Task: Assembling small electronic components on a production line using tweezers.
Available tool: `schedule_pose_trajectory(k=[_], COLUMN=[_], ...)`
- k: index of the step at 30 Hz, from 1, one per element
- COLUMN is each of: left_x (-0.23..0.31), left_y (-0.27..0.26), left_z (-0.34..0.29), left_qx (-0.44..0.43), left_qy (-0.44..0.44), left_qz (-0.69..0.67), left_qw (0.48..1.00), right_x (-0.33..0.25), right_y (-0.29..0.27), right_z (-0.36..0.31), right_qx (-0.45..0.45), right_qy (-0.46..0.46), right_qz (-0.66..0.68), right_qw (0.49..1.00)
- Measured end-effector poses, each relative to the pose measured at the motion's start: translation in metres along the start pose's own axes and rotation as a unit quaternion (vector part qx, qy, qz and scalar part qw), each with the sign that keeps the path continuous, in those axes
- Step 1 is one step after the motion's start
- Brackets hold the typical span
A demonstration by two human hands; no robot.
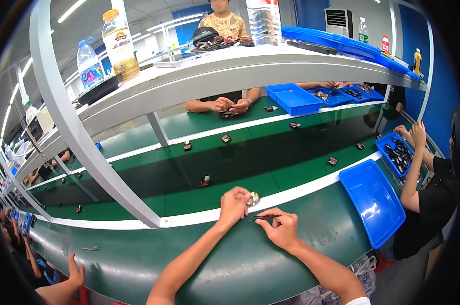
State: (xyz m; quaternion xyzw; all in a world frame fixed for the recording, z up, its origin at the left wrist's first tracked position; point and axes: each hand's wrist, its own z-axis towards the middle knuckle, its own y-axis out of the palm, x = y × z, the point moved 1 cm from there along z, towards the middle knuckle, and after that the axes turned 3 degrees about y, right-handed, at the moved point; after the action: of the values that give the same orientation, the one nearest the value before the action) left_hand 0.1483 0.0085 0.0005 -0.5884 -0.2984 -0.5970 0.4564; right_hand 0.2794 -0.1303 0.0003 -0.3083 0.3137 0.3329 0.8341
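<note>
My left hand [233, 206] is closed on a small electronic part [253, 199] with a silvery body and a yellow patch, held over the white rail at the far edge of the green bench. The fingers cover some of it. Just to the right, my right hand [282, 230] grips dark tweezers [265, 217] in a pinch, their tips pointing left beneath the part. Tips and part look apart. Beyond the rail, a small dark part with a yellow patch [204, 181] lies on the green conveyor belt [184, 195].
An empty blue tray [372, 203] stands on the bench at right, beside a co-worker [428, 183] and a blue tray of dark parts [397, 154]. A white post [95, 127] rises at left under a shelf [230, 76]. Another person's hand [76, 272] reaches in at lower left.
</note>
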Motion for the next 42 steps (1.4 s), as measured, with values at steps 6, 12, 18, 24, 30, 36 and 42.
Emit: schedule_pose_trajectory(k=[6, 12, 18, 24, 30, 36, 42], left_x=[0.003, -0.004, 0.000, -0.004, -0.007, -0.008, -0.006], left_y=[-0.002, -0.001, -0.001, -0.002, -0.001, 0.000, 0.000], left_z=[-0.036, -0.037, -0.039, -0.037, -0.037, -0.037, -0.037], left_qx=[0.046, 0.032, 0.051, 0.050, 0.043, 0.044, 0.037], left_qy=[0.018, 0.036, 0.029, 0.031, 0.029, 0.035, 0.032], left_qz=[-0.095, -0.075, -0.090, -0.093, -0.083, -0.086, -0.096], left_qw=[0.994, 0.996, 0.994, 0.994, 0.995, 0.995, 0.994], right_x=[-0.006, -0.011, -0.013, -0.011, -0.010, -0.009, -0.009], right_y=[0.000, 0.004, 0.004, 0.002, 0.001, 0.002, 0.001], right_z=[-0.003, -0.004, -0.004, -0.005, -0.006, -0.006, -0.006], right_qx=[-0.015, -0.012, -0.017, -0.043, -0.045, -0.049, -0.047], right_qy=[0.010, 0.039, 0.033, 0.025, 0.029, 0.026, 0.020], right_qz=[0.003, 0.014, 0.008, -0.003, -0.005, -0.005, -0.008], right_qw=[1.000, 0.999, 0.999, 0.999, 0.999, 0.998, 0.999])
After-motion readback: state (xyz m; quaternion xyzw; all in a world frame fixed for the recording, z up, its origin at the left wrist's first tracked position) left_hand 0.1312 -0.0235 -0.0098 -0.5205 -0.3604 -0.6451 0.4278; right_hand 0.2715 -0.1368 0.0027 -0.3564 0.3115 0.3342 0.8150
